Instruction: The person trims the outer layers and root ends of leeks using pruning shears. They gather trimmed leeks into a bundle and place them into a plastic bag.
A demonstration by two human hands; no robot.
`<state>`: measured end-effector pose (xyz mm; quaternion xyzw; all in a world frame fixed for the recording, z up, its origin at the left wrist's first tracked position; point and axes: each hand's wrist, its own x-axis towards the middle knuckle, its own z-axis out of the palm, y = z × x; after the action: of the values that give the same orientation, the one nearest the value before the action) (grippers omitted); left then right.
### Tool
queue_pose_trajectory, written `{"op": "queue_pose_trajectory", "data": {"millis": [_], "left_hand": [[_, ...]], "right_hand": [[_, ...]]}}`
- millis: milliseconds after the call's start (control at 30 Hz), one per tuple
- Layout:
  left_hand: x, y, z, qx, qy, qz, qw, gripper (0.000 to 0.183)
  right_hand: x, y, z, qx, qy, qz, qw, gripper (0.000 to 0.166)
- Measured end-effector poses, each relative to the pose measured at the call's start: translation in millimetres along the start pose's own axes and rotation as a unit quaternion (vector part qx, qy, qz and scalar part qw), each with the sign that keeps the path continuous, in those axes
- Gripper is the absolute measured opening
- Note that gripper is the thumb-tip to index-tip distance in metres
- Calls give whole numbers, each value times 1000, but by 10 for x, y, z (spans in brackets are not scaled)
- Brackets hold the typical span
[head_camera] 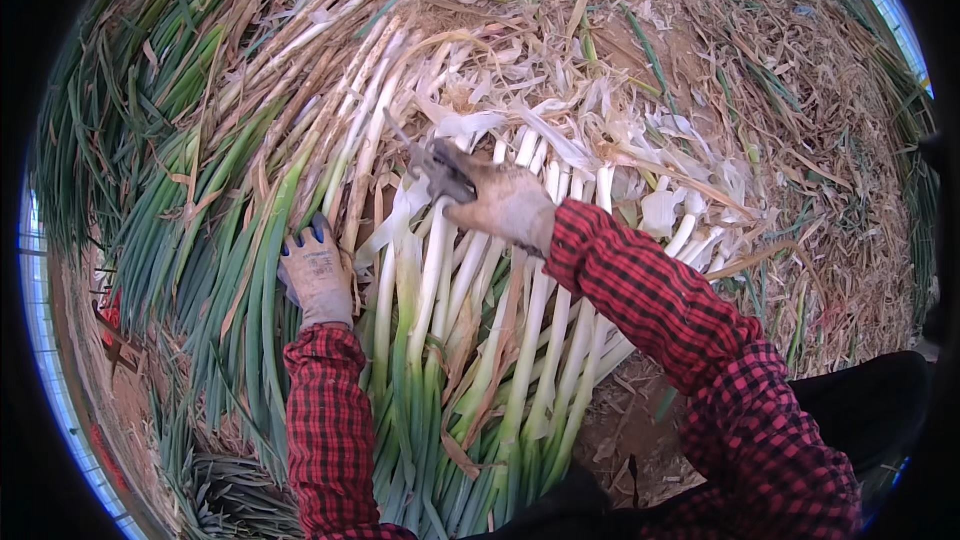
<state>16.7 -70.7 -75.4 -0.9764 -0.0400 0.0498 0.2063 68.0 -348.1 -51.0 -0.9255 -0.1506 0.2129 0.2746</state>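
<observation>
My left hand (316,270), in a tan and blue coated work glove, reaches onto the green stalks of uncleaned long green onions (277,240); its fingertips are partly hidden among the leaves. In my right hand (499,191), gloved too, is a dark metal cutting tool (442,169) with a narrow blade, perhaps a knife or shears, pointing up and left. Beneath and below the right hand lie peeled green onions (431,277) with white shafts, their green leaves towards me. White peeled skins (555,135) are scattered around the root ends.
A dense pile of leafy green onions (97,127) fills the left side. Dry husks and leaf scraps (795,127) cover the soil at the upper right. A red object (110,311) lies beside a small brown frame (124,349) at the far left. Another leafy heap (240,491) is at the lower left.
</observation>
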Motion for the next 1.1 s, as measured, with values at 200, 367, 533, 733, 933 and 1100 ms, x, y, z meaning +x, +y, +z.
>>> {"op": "queue_pose_trajectory", "data": {"millis": [200, 367, 533, 733, 933, 1100], "left_hand": [[-216, -162, -117, -86, -28, -22, 996, 70], [-1013, -236, -194, -321, -107, -37, 940, 64], [-1592, -294, -102, -395, -98, -108, 907, 59], [-1535, -158, -242, -440, -142, -112, 880, 53], [-1876, -163, -232, -434, -144, -90, 885, 62], [-1829, -25, -540, -445, -154, 18, 882, 53]], "right_hand": [[-285, 36, 82, -44, -32, -61, 997, 82], [-345, 96, 17, -45, -28, -25, 998, 81], [-379, -28, 188, -36, -20, -63, 997, 82], [-416, 33, 259, -68, -34, -39, 996, 83], [-313, -11, 244, -51, -15, -75, 996, 82], [-682, 277, 73, -3, -17, 25, 1000, 71]]}}
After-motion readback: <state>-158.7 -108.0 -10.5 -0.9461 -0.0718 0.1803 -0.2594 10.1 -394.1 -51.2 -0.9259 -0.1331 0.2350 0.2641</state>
